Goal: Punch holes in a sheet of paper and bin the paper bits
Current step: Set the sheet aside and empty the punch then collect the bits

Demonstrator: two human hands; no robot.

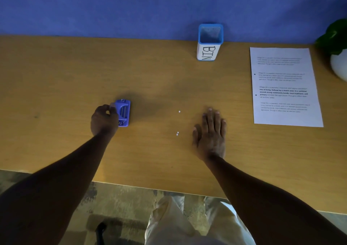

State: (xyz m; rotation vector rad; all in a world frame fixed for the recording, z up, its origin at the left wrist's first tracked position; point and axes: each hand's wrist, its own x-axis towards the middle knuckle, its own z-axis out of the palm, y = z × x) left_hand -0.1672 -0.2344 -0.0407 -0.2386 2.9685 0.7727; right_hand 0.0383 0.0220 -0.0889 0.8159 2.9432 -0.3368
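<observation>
A blue hole punch (124, 112) rests on the wooden table (56, 75), left of centre. My left hand (103, 120) is curled around its left side, fingers on it. My right hand (211, 132) lies flat on the table, fingers spread, holding nothing. Three small white paper bits lie between the hands: one (179, 111) farther back and a pair (177, 133) just left of my right thumb. A printed sheet of paper (283, 87) with two punched holes along its left margin lies at the right. The blue-rimmed container marked BIN (210, 42) stands upright at the back.
A blue wall (112, 6) runs behind the table. A white pot (339, 66) with a green plant sits at the far right, beside the sheet. The table's near edge crosses the view in front of my legs.
</observation>
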